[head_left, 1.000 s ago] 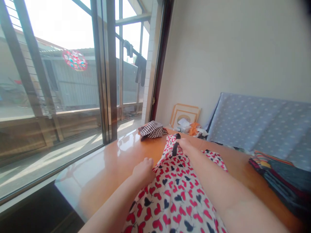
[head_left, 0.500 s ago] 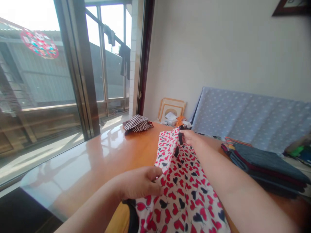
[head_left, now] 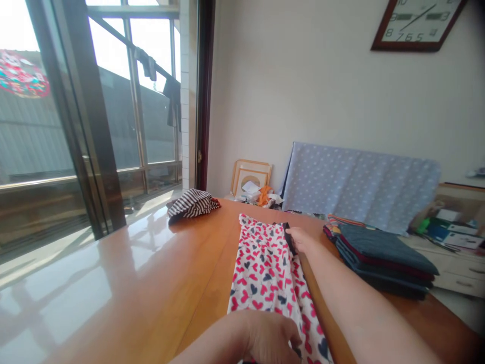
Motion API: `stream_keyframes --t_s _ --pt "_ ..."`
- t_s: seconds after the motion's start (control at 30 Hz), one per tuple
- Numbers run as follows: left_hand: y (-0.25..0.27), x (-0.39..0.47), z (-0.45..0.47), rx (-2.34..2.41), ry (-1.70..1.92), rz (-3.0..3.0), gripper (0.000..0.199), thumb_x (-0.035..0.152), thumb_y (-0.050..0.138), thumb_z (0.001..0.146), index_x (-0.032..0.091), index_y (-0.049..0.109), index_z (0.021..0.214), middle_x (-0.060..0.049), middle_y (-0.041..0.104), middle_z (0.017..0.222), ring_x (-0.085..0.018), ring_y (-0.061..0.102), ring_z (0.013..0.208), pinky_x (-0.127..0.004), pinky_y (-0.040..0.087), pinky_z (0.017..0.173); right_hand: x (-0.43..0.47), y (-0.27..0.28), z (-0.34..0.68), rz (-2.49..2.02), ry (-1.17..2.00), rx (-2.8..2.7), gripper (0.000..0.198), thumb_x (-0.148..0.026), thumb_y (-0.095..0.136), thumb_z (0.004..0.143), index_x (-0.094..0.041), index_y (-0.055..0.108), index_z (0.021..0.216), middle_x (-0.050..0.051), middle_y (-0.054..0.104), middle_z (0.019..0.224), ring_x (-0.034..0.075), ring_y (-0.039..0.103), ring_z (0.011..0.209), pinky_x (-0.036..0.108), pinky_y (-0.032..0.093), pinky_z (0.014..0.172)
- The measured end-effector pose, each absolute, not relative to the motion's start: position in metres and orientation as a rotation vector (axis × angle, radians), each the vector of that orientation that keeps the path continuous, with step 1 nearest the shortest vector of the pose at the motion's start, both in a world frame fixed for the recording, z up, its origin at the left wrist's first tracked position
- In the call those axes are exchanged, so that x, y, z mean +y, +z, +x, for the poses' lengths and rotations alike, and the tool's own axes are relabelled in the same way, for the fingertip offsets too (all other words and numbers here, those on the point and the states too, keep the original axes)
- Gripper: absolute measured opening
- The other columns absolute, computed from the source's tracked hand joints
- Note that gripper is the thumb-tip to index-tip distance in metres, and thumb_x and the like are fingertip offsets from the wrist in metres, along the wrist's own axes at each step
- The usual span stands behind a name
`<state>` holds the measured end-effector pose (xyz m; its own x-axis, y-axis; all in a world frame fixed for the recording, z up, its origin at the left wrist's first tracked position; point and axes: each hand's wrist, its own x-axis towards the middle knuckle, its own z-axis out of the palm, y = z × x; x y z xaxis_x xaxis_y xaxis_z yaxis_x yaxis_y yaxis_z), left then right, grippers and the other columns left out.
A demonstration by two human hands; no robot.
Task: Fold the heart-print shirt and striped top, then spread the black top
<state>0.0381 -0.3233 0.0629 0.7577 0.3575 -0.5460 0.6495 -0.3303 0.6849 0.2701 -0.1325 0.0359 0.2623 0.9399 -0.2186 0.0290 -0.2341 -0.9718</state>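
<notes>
A white garment printed with red and dark hearts (head_left: 263,270) lies stretched lengthwise on a glossy wooden table (head_left: 151,283). My right hand (head_left: 301,238) pinches the garment's far right corner at its black trim. My left hand (head_left: 271,341) presses down on the near end of the cloth at the bottom of the view, fingers curled over it. Both forearms reach forward from below.
A crumpled black-and-white striped cloth (head_left: 193,203) sits at the table's far left. A stack of folded dark clothes (head_left: 379,255) lies to the right. Behind are a blue dotted cushion (head_left: 356,184), picture frames (head_left: 250,177), a wall clock (head_left: 415,23) and large windows (head_left: 76,116).
The garment went from being held up and bunched to lying flat and narrow on the table. My left hand drew back toward me; the view swung right.
</notes>
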Motion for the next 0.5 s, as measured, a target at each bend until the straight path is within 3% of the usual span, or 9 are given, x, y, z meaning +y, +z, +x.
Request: stream_keyframes --t_s 0.17,0.37,0.5 --pt "0.045 -0.319 0.041 0.714 -0.319 1.867 0.059 0.049 0.074 0.070 0.023 0.070 0.123 -0.001 0.067 0.092 -0.009 0.051 0.058 -0.020 0.039 0.048 -0.132 0.018 0.281 -1.650 0.994 -0.964 0.022 -0.038 0.067 0.083 -0.016 0.065 0.082 0.001 0.061 0.053 0.013 0.053 0.045 0.022 0.041 0.045" --pt "0.055 -0.320 0.037 0.622 -0.365 1.800 0.037 0.049 0.064 0.083 0.021 0.073 0.106 0.005 0.052 0.066 -0.007 0.041 0.049 -0.021 0.038 0.051 -0.126 0.020 0.285 -1.663 0.762 -1.064 0.020 -0.022 0.073 0.067 -0.019 0.070 0.087 0.000 0.067 0.063 0.015 0.060 0.059 0.021 0.044 0.054" --pt "0.056 -0.321 0.031 0.642 -0.282 1.763 0.048 0.065 0.062 0.082 0.023 0.076 0.102 0.003 0.056 0.069 -0.010 0.043 0.054 -0.023 0.039 0.054 -0.134 0.016 0.289 -1.670 0.660 -1.081 0.018 -0.023 0.067 0.067 -0.020 0.070 0.084 0.001 0.068 0.065 0.016 0.062 0.063 0.022 0.044 0.057"
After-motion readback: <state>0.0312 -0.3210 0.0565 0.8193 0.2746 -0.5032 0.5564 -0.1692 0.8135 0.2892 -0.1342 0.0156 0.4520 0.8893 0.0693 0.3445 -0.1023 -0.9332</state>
